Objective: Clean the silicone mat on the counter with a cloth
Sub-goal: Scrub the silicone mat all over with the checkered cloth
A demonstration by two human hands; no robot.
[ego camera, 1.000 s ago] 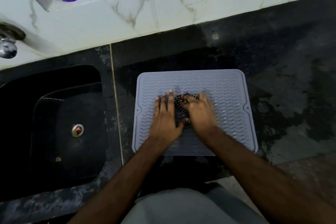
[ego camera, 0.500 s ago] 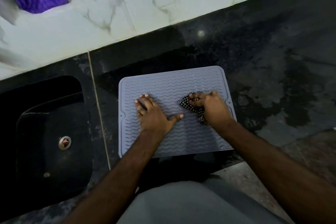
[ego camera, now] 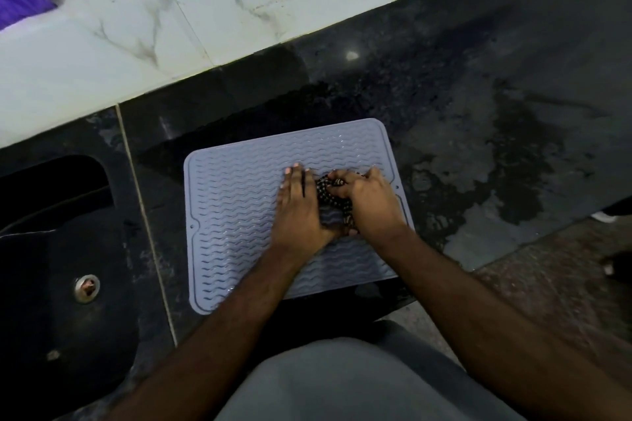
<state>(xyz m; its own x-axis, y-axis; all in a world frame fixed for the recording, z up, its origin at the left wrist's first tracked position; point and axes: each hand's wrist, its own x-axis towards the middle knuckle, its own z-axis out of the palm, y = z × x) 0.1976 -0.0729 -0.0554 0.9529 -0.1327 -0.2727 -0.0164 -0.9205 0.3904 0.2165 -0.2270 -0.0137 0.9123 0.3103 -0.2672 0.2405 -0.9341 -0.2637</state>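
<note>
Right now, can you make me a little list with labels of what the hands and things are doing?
mat: grey silicone mat, lying flat on the dark counter
cloth: dark dotted cloth, bunched up on the mat
right hand: right hand, fingers curled round the cloth
left hand: left hand, fingers straight, pressing flat on the mat beside the cloth
sink: black sink, left of the mat

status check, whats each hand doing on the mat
Left hand flat on the silicone mat, pinning it. Right hand gripping the bunched cloth on the mat's right half. Nothing in the way.
</note>
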